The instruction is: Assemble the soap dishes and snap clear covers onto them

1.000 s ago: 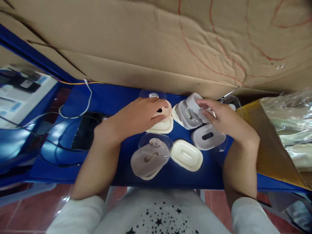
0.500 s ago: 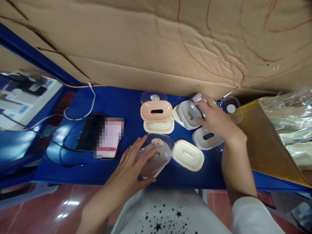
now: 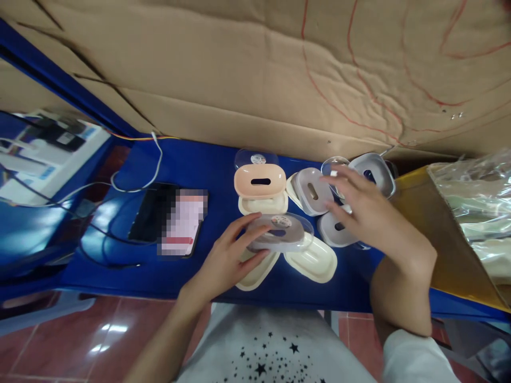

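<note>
Left hand (image 3: 229, 256): fingers pinching grey slotted cover (image 3: 275, 243) over cream trays (image 3: 313, 261) | Right hand (image 3: 371, 207): fingers spread by stacked grey piece (image 3: 305, 183) — contact unclear | Risk: clear lid (image 3: 282, 221) atop cover could slide off — one-end grip may let it tip

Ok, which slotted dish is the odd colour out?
The peach one, overlapping a cream tray, with a clear cover partly behind it. The other slotted dishes are grey.
</note>
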Available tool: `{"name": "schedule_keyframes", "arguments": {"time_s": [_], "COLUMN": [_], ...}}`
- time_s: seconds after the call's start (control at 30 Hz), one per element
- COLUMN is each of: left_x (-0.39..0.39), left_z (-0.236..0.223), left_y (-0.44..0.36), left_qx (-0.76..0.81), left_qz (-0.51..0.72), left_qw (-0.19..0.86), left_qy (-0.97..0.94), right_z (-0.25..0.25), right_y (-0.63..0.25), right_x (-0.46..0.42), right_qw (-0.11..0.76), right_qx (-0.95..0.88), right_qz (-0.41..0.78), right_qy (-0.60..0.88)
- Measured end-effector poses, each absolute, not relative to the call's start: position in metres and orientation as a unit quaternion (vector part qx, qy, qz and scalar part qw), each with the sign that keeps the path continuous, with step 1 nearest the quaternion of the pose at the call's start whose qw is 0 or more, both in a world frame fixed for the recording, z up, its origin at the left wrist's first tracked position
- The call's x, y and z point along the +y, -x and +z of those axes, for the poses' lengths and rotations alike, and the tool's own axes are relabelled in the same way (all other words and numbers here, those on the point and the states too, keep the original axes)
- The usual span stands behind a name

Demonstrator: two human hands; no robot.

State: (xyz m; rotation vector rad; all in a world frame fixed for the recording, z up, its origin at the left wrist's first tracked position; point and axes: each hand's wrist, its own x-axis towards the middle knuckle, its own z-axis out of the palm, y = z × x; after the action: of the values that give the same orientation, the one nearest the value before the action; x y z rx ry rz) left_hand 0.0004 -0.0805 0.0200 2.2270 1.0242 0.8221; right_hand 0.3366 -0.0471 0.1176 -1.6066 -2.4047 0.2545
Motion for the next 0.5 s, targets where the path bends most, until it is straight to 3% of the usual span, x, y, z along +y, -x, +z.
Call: {"name": "schedule_keyframes", "arguments": {"time_s": [0.17,0.3,0.5], "left_x": [-0.074,-0.075,-0.113], "left_z": [0.017,0.014,0.016], "left_y": [-0.030,-0.037,-0.002], "left_qx": [0.431,0.450,0.498], "left_qz": [0.368,0.384,0.228], "left_qw": [0.287,0.290,0.191], "left_qy": [-0.772,-0.752,-0.815], "right_z": [0.108,0.090,0.073], "right_y": [-0.297,-0.294,-0.310], "right_x": [-0.080,-0.088,-0.086], "right_qw": [0.081,0.108,0.169], "right_qx": [-0.859,-0.869,-0.824], "right_qz": [0.149,0.123,0.004], "right_qy": [0.483,0.467,0.540]}}
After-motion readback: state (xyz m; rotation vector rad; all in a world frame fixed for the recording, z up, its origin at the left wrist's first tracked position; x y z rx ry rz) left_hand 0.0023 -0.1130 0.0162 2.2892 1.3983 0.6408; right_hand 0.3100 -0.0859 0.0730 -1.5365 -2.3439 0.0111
